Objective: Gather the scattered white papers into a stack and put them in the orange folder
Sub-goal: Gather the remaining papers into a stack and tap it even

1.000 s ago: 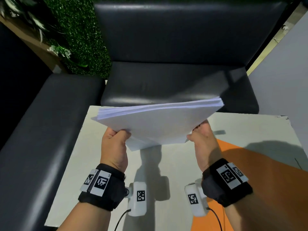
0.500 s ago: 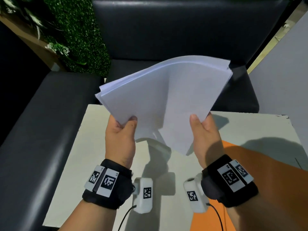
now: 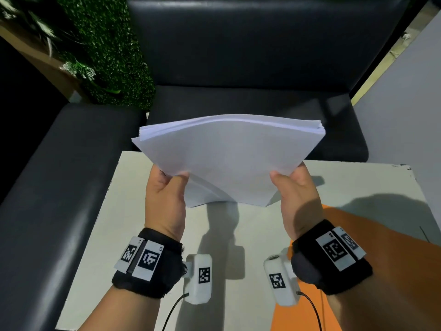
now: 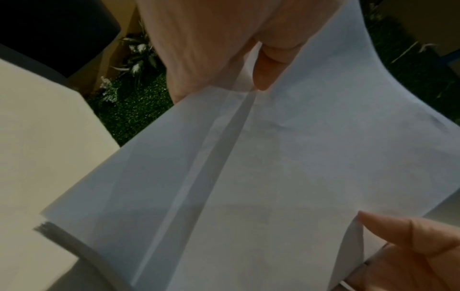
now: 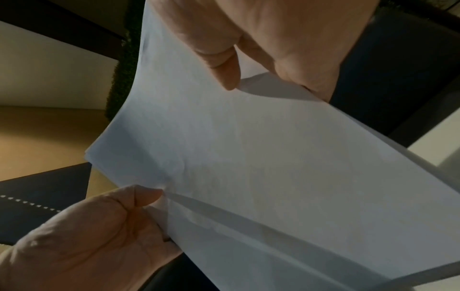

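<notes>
A stack of white papers (image 3: 229,158) is held in the air above the table, tilted with its far edge raised and bowed. My left hand (image 3: 167,187) pinches the stack's left near corner, thumb on top. My right hand (image 3: 293,187) pinches its right near corner the same way. The wrist views show the underside of the stack of white papers (image 4: 261,177) (image 5: 248,167) with fingers beneath it. The orange folder (image 3: 381,247) lies flat on the table at the right, partly under my right forearm.
The pale table (image 3: 100,235) stands below the hands. A black leather sofa (image 3: 238,68) wraps round its far and left sides. A green hedge wall (image 3: 107,56) is at the back left. A grey wall (image 3: 405,115) is on the right.
The stack was tipped up steeply half a second ago, then came back down to a shallower tilt and lower over the table. Both hands kept their hold.
</notes>
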### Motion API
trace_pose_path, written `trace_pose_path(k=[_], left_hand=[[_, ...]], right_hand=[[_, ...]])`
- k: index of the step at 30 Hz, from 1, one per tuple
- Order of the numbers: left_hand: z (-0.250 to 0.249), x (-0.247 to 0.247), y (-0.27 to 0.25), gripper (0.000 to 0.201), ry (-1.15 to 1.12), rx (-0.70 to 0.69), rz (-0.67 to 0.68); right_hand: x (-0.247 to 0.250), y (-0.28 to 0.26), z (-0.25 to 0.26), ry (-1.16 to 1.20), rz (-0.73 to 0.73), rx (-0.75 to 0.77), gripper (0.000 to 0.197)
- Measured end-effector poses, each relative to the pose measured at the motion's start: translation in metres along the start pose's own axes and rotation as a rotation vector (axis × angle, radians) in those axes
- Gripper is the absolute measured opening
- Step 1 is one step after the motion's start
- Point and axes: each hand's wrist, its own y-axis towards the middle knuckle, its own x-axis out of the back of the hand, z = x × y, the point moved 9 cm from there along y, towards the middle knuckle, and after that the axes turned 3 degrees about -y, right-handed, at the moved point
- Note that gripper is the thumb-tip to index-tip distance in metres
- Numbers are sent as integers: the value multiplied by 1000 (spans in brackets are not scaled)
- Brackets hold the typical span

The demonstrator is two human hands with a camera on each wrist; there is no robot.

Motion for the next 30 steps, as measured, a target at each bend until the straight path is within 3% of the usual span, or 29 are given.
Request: trace_pose_path(k=[4, 12, 15, 23, 25, 30], left_hand=[[-4, 2, 7, 45, -5, -12, 9], [-6, 1, 11, 50, -1, -7, 56], [-5, 1, 12, 48, -15, 0, 74], [8, 6, 9, 36, 64, 89, 25], [14, 6, 4, 31, 95, 104, 26], [-10, 4, 1, 33, 102, -26, 43]], right_hand=[[0, 2, 5, 0, 16, 17, 42], [4, 14, -13, -47, 38, -70, 35], [4, 14, -33, -82, 15, -133, 23], [1, 17, -61, -69, 27, -217, 45], [-3, 15, -69, -131, 59, -258, 40], [2, 10, -43, -254, 46, -140, 24]])
